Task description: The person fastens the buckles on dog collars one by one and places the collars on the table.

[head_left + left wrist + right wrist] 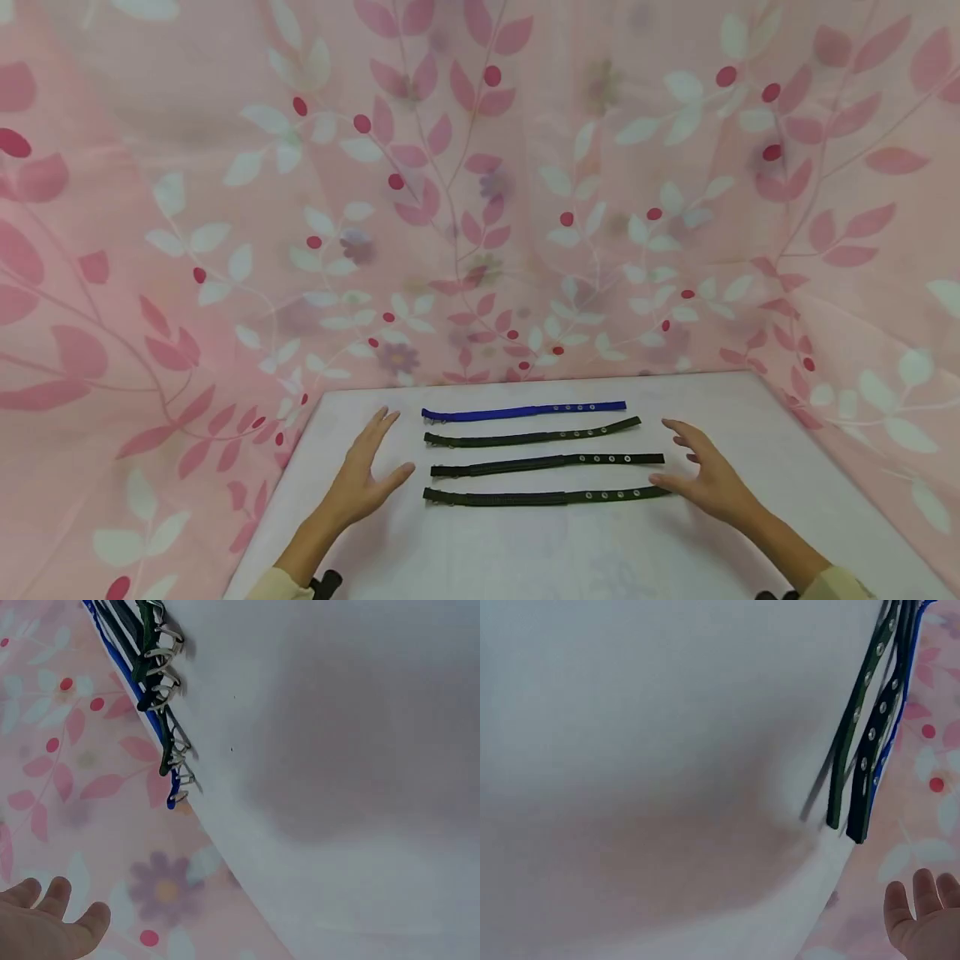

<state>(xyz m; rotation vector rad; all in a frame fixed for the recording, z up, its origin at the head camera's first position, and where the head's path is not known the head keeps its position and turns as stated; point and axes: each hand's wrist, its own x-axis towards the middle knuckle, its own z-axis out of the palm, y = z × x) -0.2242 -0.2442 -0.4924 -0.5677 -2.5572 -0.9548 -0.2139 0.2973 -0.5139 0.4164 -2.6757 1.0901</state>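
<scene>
Several pet collars lie side by side, running left to right across the table. The blue collar is farthest back, with a dark green collar, a black collar and another dark green collar in front of it. Metal buckles show at their left ends in the left wrist view; eyelets line the right ends. My left hand hovers empty beside the buckle ends, fingers spread. Past the eyelet ends is my right hand, also empty, its thumb overlapping the nearest collar's tip in the head view.
The collars rest on a white table. A pink leaf-patterned curtain hangs behind the table and along both its sides.
</scene>
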